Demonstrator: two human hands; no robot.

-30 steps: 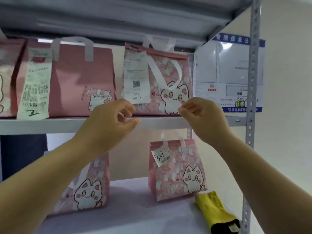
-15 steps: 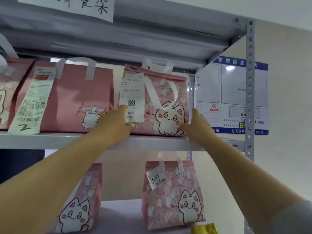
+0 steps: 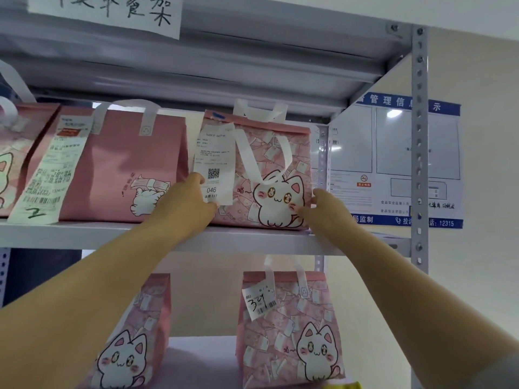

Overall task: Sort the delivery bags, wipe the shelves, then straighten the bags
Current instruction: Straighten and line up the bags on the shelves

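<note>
A pink cat-print delivery bag [image 3: 269,169] with a receipt marked 046 [image 3: 214,164] stands at the right end of the upper shelf [image 3: 84,234]. My left hand [image 3: 186,204] presses on its lower left side, partly over the receipt's corner. My right hand [image 3: 327,209] holds its lower right edge. To its left stands a plain pink bag [image 3: 123,164] with a long receipt [image 3: 49,175]. The lower shelf holds a cat bag tagged 329 [image 3: 289,329] and another cat bag [image 3: 132,341] half hidden by my left arm.
A third pink bag [image 3: 14,158] shows at the far left edge. The grey shelf post [image 3: 419,147] stands right of my right hand, with a blue-bordered notice board [image 3: 393,164] on the wall behind. A handwritten paper sign [image 3: 109,12] is taped above. A yellow cloth corner [image 3: 348,385] peeks at the bottom.
Both hands rose from in front of the shelf edge to the sides of the 046 bag. The view tilted upward, so the yellow cloth has almost left the frame.
</note>
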